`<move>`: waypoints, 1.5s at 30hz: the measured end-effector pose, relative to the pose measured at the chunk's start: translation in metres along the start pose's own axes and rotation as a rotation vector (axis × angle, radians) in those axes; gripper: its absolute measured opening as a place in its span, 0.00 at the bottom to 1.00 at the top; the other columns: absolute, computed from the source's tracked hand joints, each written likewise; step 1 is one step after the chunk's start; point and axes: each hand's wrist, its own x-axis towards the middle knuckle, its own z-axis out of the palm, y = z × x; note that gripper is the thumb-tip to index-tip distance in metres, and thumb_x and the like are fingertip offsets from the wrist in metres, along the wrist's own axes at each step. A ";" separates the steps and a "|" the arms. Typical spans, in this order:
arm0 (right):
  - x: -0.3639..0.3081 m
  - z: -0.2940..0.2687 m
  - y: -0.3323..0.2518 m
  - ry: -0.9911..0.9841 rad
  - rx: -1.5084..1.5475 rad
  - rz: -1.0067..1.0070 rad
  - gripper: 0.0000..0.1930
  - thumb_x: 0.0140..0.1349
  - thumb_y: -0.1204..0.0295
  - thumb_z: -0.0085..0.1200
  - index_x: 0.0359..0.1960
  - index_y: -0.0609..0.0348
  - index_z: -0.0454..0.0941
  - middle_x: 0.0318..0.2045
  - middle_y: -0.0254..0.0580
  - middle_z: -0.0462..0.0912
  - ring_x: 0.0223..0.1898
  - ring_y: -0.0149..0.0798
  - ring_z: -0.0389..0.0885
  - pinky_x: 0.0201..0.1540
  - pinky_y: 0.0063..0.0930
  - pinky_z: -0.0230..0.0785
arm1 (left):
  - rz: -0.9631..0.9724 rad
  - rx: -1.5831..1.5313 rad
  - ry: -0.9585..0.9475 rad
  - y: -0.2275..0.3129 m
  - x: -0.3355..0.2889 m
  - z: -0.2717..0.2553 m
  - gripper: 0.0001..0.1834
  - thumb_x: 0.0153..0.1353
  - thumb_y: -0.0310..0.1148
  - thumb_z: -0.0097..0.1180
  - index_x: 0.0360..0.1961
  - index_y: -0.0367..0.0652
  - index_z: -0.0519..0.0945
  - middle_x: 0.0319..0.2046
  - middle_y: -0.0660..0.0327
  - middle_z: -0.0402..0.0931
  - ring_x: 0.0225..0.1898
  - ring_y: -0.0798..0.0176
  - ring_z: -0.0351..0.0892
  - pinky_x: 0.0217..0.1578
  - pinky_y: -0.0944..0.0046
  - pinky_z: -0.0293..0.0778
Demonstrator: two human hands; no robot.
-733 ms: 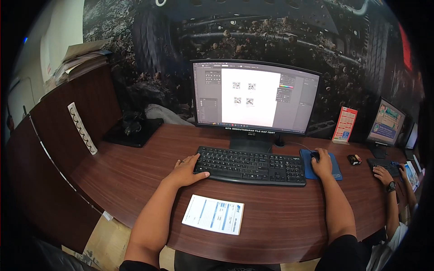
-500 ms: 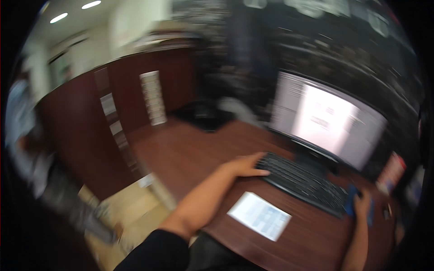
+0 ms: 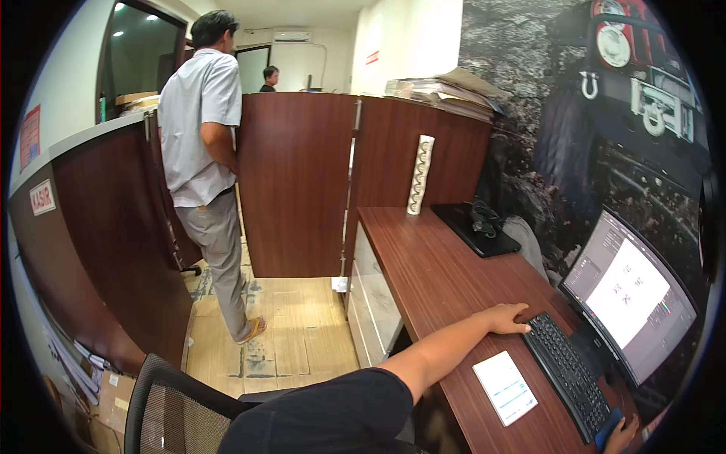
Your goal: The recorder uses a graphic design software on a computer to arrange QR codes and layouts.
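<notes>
My left hand [image 3: 508, 318] lies open at the far left end of the black keyboard [image 3: 567, 374], fingers stretched out and the thumb at the keys' edge. At the lower right my right hand [image 3: 622, 436] is curled over a computer mouse, mostly hidden under it, on a blue mouse pad [image 3: 607, 431]. A monitor [image 3: 631, 295] behind the keyboard shows a white page with small dark figures. A white printed pad or card [image 3: 505, 387] with blue marks lies flat on the brown desk [image 3: 446, 276], left of the keyboard.
A black flat device [image 3: 476, 231] with cables lies farther back, near a white strip with holes [image 3: 420, 175]. Papers [image 3: 446, 94] are stacked on the partition. A person [image 3: 203, 144] stands left in the aisle; another is far behind. A mesh chair [image 3: 178, 405] is at lower left.
My view has swung left, so the desk, keyboard and monitor sit farther right and more of the aisle shows. Both hands stay at the keyboard and mouse. The earlier frame is blurred.
</notes>
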 end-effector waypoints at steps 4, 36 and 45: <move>0.016 0.062 0.051 0.330 0.302 -0.253 0.20 0.66 0.65 0.61 0.55 0.65 0.81 0.53 0.57 0.84 0.56 0.57 0.81 0.62 0.46 0.69 | 0.148 -0.132 -0.140 0.027 -0.031 -0.015 0.50 0.63 0.62 0.61 0.74 0.34 0.60 0.67 0.37 0.69 0.69 0.37 0.68 0.68 0.46 0.65; 0.003 0.027 0.013 0.139 0.325 -0.116 0.11 0.57 0.72 0.60 0.41 0.59 0.84 0.46 0.47 0.82 0.50 0.54 0.82 0.53 0.42 0.73 | -0.273 0.370 -0.288 0.065 -0.050 -0.077 0.50 0.65 0.63 0.55 0.73 0.33 0.60 0.65 0.35 0.70 0.67 0.36 0.69 0.66 0.44 0.65; 0.002 0.030 0.003 0.111 0.336 -0.118 0.11 0.56 0.72 0.61 0.41 0.58 0.83 0.46 0.46 0.82 0.51 0.53 0.80 0.55 0.42 0.72 | -0.108 0.166 -0.106 0.034 0.036 -0.003 0.51 0.68 0.64 0.51 0.78 0.36 0.51 0.70 0.35 0.64 0.73 0.40 0.62 0.72 0.40 0.53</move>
